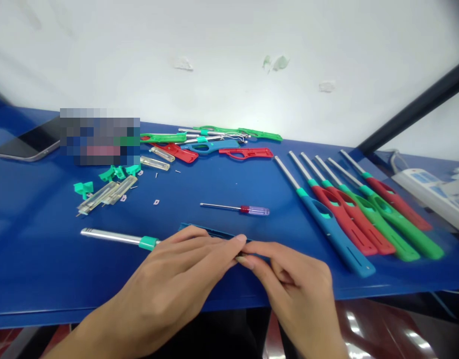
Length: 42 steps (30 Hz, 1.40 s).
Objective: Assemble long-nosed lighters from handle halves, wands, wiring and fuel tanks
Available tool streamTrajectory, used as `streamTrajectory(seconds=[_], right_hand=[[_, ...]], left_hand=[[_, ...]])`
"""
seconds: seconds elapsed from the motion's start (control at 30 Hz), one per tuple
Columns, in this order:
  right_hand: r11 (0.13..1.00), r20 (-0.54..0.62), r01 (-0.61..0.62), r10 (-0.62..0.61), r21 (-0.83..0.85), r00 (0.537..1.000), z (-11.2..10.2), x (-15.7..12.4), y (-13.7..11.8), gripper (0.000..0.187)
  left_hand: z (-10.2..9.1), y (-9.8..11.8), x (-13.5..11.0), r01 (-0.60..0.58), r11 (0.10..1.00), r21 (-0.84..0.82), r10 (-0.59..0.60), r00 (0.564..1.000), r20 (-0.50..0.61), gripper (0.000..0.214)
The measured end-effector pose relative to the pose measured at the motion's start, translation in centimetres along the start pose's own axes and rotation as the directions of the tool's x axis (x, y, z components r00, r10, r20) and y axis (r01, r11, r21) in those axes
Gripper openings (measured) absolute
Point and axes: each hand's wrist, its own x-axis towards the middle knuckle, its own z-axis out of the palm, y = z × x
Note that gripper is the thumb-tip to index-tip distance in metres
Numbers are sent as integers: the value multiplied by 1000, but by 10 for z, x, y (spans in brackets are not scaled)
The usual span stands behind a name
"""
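Note:
My left hand [180, 269] lies over a blue lighter casing half [222, 233] at the table's front and grips it; its fingers hide most of the casing. From under that hand a metal lighter tube [113, 236] with a green collar [148, 243] sticks out to the left. My right hand [300, 279] is closed in a pinch, thumb against forefinger, touching the left fingertips at the casing's right end. A small dark bit shows between the fingertips, too hidden to name. Just beyond the hands lies a screwdriver [255, 210] with a clear purplish handle.
Several assembled lighters [345, 219] lie side by side at right, near a white power strip [427, 189]. Loose casing halves [248, 153] are piled at the back. Clear fuel tanks [120, 189], green triggers [83, 188] and small screws lie at left. A phone [31, 139] is far left.

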Motion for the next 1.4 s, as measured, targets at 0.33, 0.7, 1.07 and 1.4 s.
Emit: streamTrajectory(seconds=[0.33, 0.7, 1.07, 1.4], right_hand=[[993, -8, 81, -82, -90, 997, 3, -6, 3, 19], [987, -7, 95, -97, -128, 995, 3, -7, 2, 17], [992, 67, 63, -56, -108, 996, 1, -7, 0, 13], [993, 91, 20, -9, -115, 996, 2, -7, -3, 10]], left_hand=[[0, 1, 3, -4, 1000, 31, 4, 1000, -5, 44], [1, 3, 3, 25, 999, 29, -25, 1000, -13, 49], [-2, 0, 1, -44, 999, -8, 44, 996, 75, 55], [0, 3, 5, -30, 999, -13, 31, 999, 32, 56]])
